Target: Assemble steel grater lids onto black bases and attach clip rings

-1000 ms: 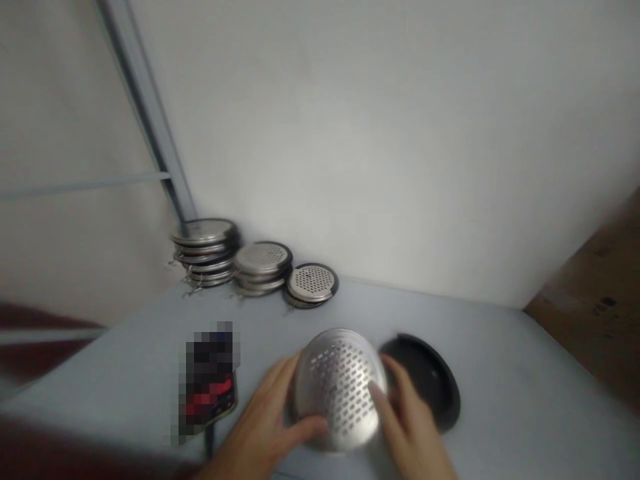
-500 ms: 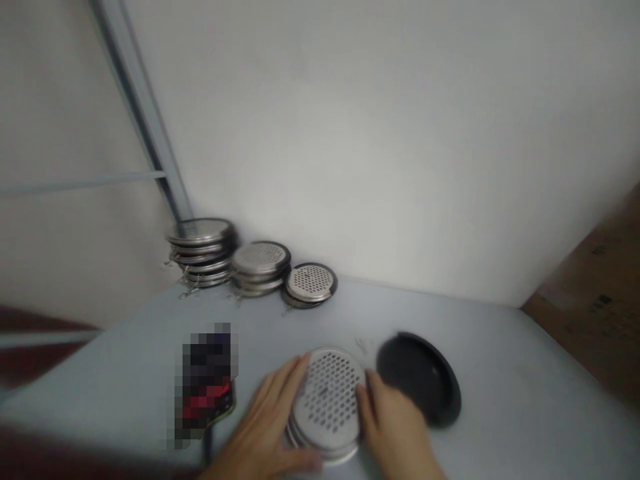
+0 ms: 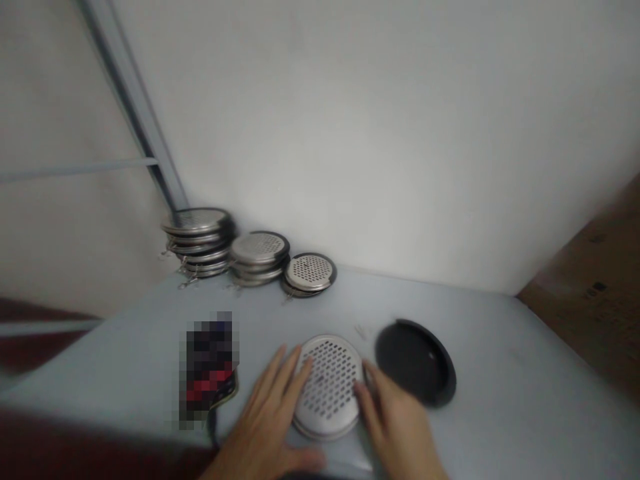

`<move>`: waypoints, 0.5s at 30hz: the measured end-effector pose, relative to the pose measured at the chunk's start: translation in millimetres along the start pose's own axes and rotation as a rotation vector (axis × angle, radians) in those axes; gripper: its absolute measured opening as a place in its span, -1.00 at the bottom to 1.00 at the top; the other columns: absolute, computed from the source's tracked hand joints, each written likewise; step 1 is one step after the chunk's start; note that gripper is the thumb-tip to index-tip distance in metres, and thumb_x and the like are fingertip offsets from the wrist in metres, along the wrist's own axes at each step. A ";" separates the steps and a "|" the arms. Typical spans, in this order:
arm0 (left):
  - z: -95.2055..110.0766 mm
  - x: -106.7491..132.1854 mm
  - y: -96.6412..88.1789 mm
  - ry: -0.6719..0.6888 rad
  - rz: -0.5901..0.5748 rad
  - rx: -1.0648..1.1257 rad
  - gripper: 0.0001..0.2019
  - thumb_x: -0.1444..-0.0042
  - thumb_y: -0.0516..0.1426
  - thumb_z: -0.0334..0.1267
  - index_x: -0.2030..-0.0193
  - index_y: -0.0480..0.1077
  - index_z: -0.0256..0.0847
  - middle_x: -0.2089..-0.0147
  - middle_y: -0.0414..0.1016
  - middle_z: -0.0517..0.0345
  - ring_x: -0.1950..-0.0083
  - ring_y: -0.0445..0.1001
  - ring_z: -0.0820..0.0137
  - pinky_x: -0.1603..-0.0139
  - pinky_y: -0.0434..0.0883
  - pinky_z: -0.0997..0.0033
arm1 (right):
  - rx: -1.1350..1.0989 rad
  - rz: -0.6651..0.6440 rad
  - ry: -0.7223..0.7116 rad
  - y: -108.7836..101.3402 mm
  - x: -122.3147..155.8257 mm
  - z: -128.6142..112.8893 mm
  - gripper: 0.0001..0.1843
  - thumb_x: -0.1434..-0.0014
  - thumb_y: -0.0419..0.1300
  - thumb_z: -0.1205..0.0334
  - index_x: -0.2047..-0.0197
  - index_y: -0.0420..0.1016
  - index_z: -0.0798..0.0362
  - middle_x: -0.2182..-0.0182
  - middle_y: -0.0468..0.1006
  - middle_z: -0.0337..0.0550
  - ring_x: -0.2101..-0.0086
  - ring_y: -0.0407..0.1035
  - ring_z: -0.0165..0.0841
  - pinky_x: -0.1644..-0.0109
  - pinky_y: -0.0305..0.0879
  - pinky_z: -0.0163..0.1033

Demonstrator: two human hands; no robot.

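A round perforated metal disc (image 3: 327,390) with a smooth rim lies near the table's front, between my two hands. My left hand (image 3: 273,413) rests at its left side, fingers spread and fingertips over the rim, with the thumb stretched out in front of the disc. My right hand (image 3: 395,420) is closed at the disc's right edge, fingertips pressed on the rim. Just beyond my right hand lies a shallow black round tray-like piece (image 3: 417,363) with a raised edge. What is under the disc is hidden.
Stacks of similar metal discs with black edges stand at the back: a tall one (image 3: 197,243), a middle one (image 3: 260,257) and a short one (image 3: 310,273). A pixelated dark and red item (image 3: 207,370) lies left. Brown cardboard (image 3: 590,293) is at the right.
The perforated disc sits flatter, with fewer edges showing beneath it than before. My left fingers have spread apart; my right hand keeps its place at the rim. The view has shifted slightly.
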State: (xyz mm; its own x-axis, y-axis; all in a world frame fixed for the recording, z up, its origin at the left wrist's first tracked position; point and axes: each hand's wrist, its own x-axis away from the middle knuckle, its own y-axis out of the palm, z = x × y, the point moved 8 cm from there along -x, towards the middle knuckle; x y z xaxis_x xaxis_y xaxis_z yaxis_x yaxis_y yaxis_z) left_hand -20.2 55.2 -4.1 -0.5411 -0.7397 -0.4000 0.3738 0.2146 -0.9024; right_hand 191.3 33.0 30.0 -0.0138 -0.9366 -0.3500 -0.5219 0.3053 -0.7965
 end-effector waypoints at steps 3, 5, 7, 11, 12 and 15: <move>1.1 1.5 1.0 0.004 -0.029 0.037 0.35 0.25 0.35 0.42 -0.57 -0.19 -0.10 -0.53 0.03 -0.31 -0.42 0.25 -0.23 -0.26 0.42 -0.15 | 0.059 0.250 0.028 -44.8 0.0 33.3 -0.51 -0.44 -0.03 -0.07 -0.08 0.54 0.08 0.06 0.65 0.12 0.08 0.56 -0.06 -0.05 0.45 0.01; -0.2 1.5 3.4 -0.020 -0.021 0.038 0.34 0.25 0.42 0.31 -0.57 -0.16 -0.07 -0.54 0.03 -0.28 -0.39 0.30 -0.20 -0.26 0.43 -0.11 | 0.181 0.371 0.142 -69.9 -1.6 70.8 -0.42 -0.38 -0.03 -0.21 -0.03 0.54 0.11 0.12 0.61 0.19 0.09 0.48 0.07 -0.05 0.38 0.19; -2.1 0.1 6.6 -0.038 0.005 0.018 0.32 0.30 0.47 0.22 -0.55 -0.07 -0.09 -0.52 0.08 -0.30 -0.37 0.34 -0.20 -0.25 0.45 -0.10 | 0.218 0.413 0.245 -81.5 -4.2 108.7 -0.28 -0.32 -0.05 -0.29 -0.12 0.49 0.18 0.08 0.55 0.27 0.06 0.44 0.11 -0.07 0.35 0.26; -6.0 -4.7 13.3 -0.025 0.044 0.032 0.23 0.35 0.49 0.23 -0.47 0.15 -0.16 -0.45 0.21 -0.38 -0.30 0.42 -0.21 -0.20 0.50 -0.06 | 0.036 0.297 0.341 -65.6 -9.4 153.8 -0.34 -0.29 0.01 -0.19 -0.18 0.42 0.19 0.09 0.57 0.16 0.09 0.49 -0.01 -0.05 0.40 0.13; -7.3 -5.5 14.1 -0.025 0.045 0.057 0.21 0.34 0.48 0.23 -0.46 0.17 -0.15 -0.45 0.22 -0.36 -0.30 0.43 -0.20 -0.19 0.51 -0.04 | 0.011 0.288 0.344 -61.3 -9.3 155.1 -0.38 -0.29 0.03 -0.15 -0.18 0.42 0.17 0.07 0.57 0.15 0.07 0.49 -0.03 -0.06 0.40 0.11; -11.4 -6.2 12.6 -0.047 0.045 0.134 0.16 0.28 0.48 0.20 -0.47 0.16 -0.07 -0.47 0.19 -0.29 -0.31 0.43 -0.15 -0.21 0.51 -0.02 | -0.058 0.291 0.343 -53.4 -7.1 143.9 -0.45 -0.29 0.03 -0.04 -0.18 0.41 0.15 0.06 0.58 0.11 0.10 0.51 -0.08 -0.04 0.42 0.06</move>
State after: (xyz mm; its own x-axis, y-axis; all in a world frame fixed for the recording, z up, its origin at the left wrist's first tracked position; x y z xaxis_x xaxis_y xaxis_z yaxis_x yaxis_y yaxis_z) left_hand -20.7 69.8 -14.8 -0.4871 -0.7608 -0.4287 0.4960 0.1631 -0.8529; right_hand 342.1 48.1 4.1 -0.4435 -0.8190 -0.3640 -0.5013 0.5633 -0.6568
